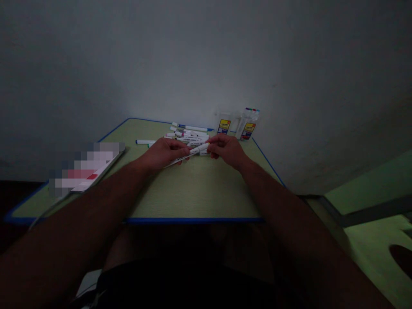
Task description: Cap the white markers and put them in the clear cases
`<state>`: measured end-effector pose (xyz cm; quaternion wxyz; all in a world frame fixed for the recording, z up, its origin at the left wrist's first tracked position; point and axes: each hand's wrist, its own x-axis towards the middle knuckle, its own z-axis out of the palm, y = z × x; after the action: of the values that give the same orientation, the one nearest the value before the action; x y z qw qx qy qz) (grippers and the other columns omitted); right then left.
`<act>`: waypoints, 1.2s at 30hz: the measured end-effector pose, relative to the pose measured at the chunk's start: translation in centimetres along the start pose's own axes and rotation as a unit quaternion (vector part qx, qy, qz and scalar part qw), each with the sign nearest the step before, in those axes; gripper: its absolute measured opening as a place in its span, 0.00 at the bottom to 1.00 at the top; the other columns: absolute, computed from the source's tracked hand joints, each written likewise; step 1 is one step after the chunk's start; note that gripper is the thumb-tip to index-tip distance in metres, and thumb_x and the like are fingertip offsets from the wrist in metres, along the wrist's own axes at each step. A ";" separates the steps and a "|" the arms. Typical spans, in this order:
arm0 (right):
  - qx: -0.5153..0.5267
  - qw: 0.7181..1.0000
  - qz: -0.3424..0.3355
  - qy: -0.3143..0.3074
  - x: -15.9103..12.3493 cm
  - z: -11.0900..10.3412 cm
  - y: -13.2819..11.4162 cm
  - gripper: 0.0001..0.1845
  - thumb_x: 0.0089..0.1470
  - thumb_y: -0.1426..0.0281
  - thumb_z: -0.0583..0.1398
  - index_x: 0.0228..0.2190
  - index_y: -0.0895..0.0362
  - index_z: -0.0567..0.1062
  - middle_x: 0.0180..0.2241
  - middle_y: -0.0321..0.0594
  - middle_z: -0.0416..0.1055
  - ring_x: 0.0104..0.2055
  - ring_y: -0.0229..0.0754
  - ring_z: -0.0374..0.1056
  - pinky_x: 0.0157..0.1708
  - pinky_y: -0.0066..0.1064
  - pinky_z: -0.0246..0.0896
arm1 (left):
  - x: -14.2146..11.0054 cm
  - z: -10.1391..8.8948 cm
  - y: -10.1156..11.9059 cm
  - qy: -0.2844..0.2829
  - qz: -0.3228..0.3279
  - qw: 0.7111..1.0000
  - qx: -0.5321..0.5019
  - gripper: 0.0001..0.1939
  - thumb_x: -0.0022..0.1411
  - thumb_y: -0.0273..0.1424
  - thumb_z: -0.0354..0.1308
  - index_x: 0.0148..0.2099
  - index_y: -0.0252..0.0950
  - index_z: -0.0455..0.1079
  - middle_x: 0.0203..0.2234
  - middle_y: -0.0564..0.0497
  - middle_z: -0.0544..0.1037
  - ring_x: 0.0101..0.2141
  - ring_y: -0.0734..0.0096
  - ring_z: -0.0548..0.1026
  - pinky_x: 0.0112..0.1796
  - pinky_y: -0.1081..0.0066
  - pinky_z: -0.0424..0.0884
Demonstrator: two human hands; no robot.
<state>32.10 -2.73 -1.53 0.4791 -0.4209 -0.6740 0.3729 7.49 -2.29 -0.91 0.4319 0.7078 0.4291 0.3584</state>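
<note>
A white marker [195, 150] is held at a slant above the table, its right end higher. My left hand [162, 154] is closed round its body, and the lower end sticks out beneath the fingers. At the upper right end, the fingertips of my right hand [228, 151] pinch the marker. Just behind my hands lies a loose pile of white markers [191, 134] with coloured ends; my fingers hide some of them. One blue-ended marker [145, 141] pokes out to the left of the pile.
Two clear plastic marker cases with yellow labels, a left one [224, 123] and a right one [247, 124] with coloured tips at its top, stand by the wall. A blurred-out screen device [90, 167] with a cable sits left on the blue-edged table [196, 199].
</note>
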 end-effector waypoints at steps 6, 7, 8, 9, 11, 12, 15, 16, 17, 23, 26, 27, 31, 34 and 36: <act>0.016 0.998 0.041 0.034 0.1 -0.1 0.0 0.11 0.49 0.67 0.69 0.34 0.58 0.76 0.25 0.36 0.77 0.21 0.33 0.69 0.21 0.25 0.66 | 0.2 -0.1 0.1 0.047 0.011 0.997 -0.055 0.09 0.51 0.33 0.69 0.34 0.34 0.81 0.20 0.48 0.76 0.21 0.71 0.68 0.25 0.68 0.65; 0.019 0.998 0.047 0.044 0.2 -0.2 0.0 0.10 0.49 0.67 0.69 0.34 0.57 0.76 0.26 0.36 0.78 0.21 0.32 0.69 0.22 0.25 0.67 | 0.3 -0.1 0.0 0.052 0.013 0.997 -0.063 0.08 0.51 0.33 0.69 0.33 0.34 0.81 0.20 0.49 0.76 0.21 0.71 0.68 0.25 0.69 0.65; 0.023 0.997 0.051 0.054 0.2 -0.3 0.0 0.10 0.50 0.67 0.69 0.34 0.57 0.75 0.26 0.35 0.77 0.22 0.32 0.69 0.22 0.25 0.67 | 0.3 -0.2 0.0 0.058 0.015 0.995 -0.074 0.08 0.50 0.33 0.69 0.33 0.34 0.81 0.21 0.49 0.77 0.21 0.72 0.68 0.25 0.69 0.65; 0.028 0.996 0.053 0.063 0.2 -0.4 0.0 0.10 0.50 0.67 0.68 0.33 0.57 0.75 0.25 0.35 0.77 0.22 0.32 0.69 0.22 0.25 0.67 | 0.3 -0.2 -0.1 0.065 0.016 0.994 -0.086 0.07 0.50 0.32 0.69 0.33 0.34 0.81 0.21 0.49 0.77 0.21 0.72 0.68 0.25 0.69 0.65; 0.038 0.995 0.054 0.080 0.3 -0.8 0.0 0.10 0.50 0.67 0.68 0.33 0.57 0.74 0.25 0.34 0.77 0.21 0.33 0.69 0.22 0.25 0.66 | 0.4 -0.3 -0.1 0.080 0.015 0.991 -0.110 0.07 0.48 0.30 0.69 0.33 0.35 0.80 0.22 0.49 0.78 0.21 0.72 0.69 0.25 0.69 0.66; 0.042 0.994 0.055 0.087 0.4 -0.9 0.0 0.10 0.50 0.68 0.68 0.32 0.56 0.74 0.25 0.34 0.76 0.21 0.33 0.69 0.21 0.25 0.65 | 0.5 -0.3 -0.1 0.088 0.014 0.989 -0.117 0.07 0.48 0.30 0.69 0.33 0.35 0.81 0.22 0.49 0.78 0.22 0.72 0.69 0.26 0.69 0.67; 0.046 0.991 0.060 0.108 0.5 -1.4 0.0 0.10 0.50 0.68 0.68 0.32 0.56 0.73 0.24 0.32 0.75 0.20 0.32 0.68 0.21 0.24 0.65 | 0.6 -0.3 -0.2 0.104 0.015 0.986 -0.128 0.08 0.47 0.28 0.68 0.34 0.34 0.81 0.23 0.48 0.79 0.23 0.71 0.71 0.28 0.67 0.70; 0.047 0.990 0.062 0.114 0.6 -1.5 0.0 0.10 0.50 0.68 0.68 0.32 0.55 0.73 0.24 0.32 0.75 0.21 0.32 0.68 0.21 0.24 0.65 | 0.6 -0.3 -0.2 0.108 0.017 0.985 -0.131 0.08 0.47 0.27 0.68 0.34 0.34 0.81 0.23 0.48 0.79 0.23 0.71 0.72 0.29 0.67 0.71; 0.047 0.990 0.065 0.118 0.6 -1.6 -0.1 0.09 0.50 0.69 0.68 0.32 0.55 0.73 0.24 0.32 0.75 0.21 0.32 0.68 0.21 0.24 0.66 | 0.7 -0.3 -0.3 0.110 0.019 0.985 -0.133 0.09 0.47 0.27 0.68 0.34 0.34 0.81 0.24 0.47 0.80 0.24 0.70 0.72 0.30 0.66 0.71; 0.061 0.988 0.070 0.124 0.5 -1.6 -0.2 0.08 0.50 0.70 0.67 0.33 0.56 0.74 0.25 0.33 0.75 0.22 0.33 0.68 0.22 0.25 0.66 | 0.6 -0.3 -0.4 0.117 0.029 0.985 -0.121 0.08 0.50 0.26 0.68 0.35 0.34 0.81 0.25 0.46 0.81 0.25 0.69 0.74 0.32 0.65 0.74; 0.066 0.990 0.055 0.111 0.4 -1.7 -0.1 0.12 0.47 0.69 0.68 0.36 0.56 0.76 0.26 0.32 0.75 0.22 0.32 0.68 0.23 0.25 0.66 | 0.6 -0.3 -0.4 0.117 0.032 0.987 -0.107 0.07 0.50 0.27 0.68 0.35 0.34 0.81 0.25 0.46 0.81 0.25 0.69 0.74 0.32 0.65 0.73; 0.062 0.991 0.050 0.108 0.4 -1.7 0.0 0.14 0.46 0.68 0.68 0.37 0.56 0.77 0.26 0.32 0.75 0.22 0.32 0.68 0.23 0.25 0.66 | 0.6 -0.3 -0.3 0.118 0.031 0.987 -0.103 0.07 0.51 0.27 0.68 0.35 0.35 0.81 0.25 0.46 0.81 0.25 0.69 0.74 0.32 0.65 0.73; 0.051 0.993 0.044 0.101 0.5 -1.9 0.1 0.18 0.43 0.66 0.70 0.39 0.56 0.78 0.25 0.31 0.75 0.22 0.32 0.68 0.23 0.26 0.65 | 0.5 -0.4 -0.2 0.120 0.024 0.988 -0.088 0.08 0.51 0.28 0.68 0.36 0.35 0.81 0.24 0.46 0.81 0.24 0.68 0.73 0.30 0.65 0.72; 0.056 0.992 0.046 0.104 0.5 -2.0 0.2 0.19 0.43 0.64 0.70 0.38 0.56 0.78 0.25 0.31 0.74 0.22 0.32 0.68 0.23 0.26 0.66 | 0.5 -0.5 -0.1 0.120 0.022 0.990 -0.073 0.08 0.52 0.28 0.67 0.37 0.35 0.81 0.24 0.46 0.80 0.23 0.69 0.72 0.30 0.64 0.71; 0.062 0.991 0.048 0.107 0.5 -2.1 0.3 0.19 0.42 0.63 0.71 0.37 0.56 0.77 0.25 0.31 0.74 0.23 0.32 0.68 0.24 0.26 0.67 | 0.5 -0.5 -0.1 0.117 0.024 0.991 -0.065 0.07 0.53 0.29 0.67 0.37 0.35 0.82 0.23 0.47 0.79 0.22 0.69 0.72 0.30 0.65 0.71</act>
<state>34.10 -1.93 -1.04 0.5555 -0.4597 -0.5731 0.3893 7.25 -1.68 -0.76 0.4154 0.6414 0.4353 0.4760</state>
